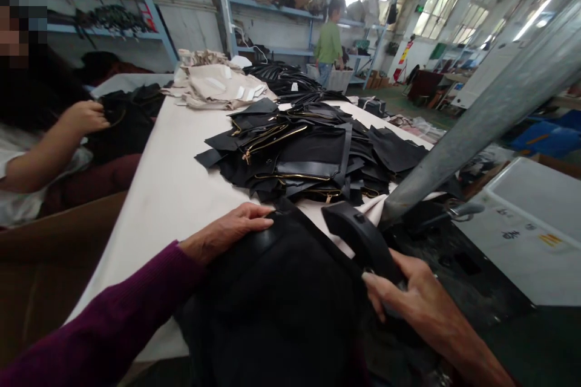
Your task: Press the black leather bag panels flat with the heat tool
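Observation:
A black bag (290,296) of soft cloth fills the space in front of me. My left hand (231,228) is closed on its upper left edge, thumb on top. On the opposite side, my right hand (403,290) pinches the bag's edge between thumb and fingers. Beside that hand a thick black curved piece (358,230), possibly a strap, arches up; I cannot tell what it is joined to. Just beyond the bag lies a heap of black bag panels (313,151) with gold zips.
The pale table (158,175) also carries beige pieces (218,81) and more black pieces (290,81). A metal pole (476,97) slants across the right, near a white box (540,217). A co-worker's hand (86,116) holds black cloth at left. Another person (329,42) stands by the shelves.

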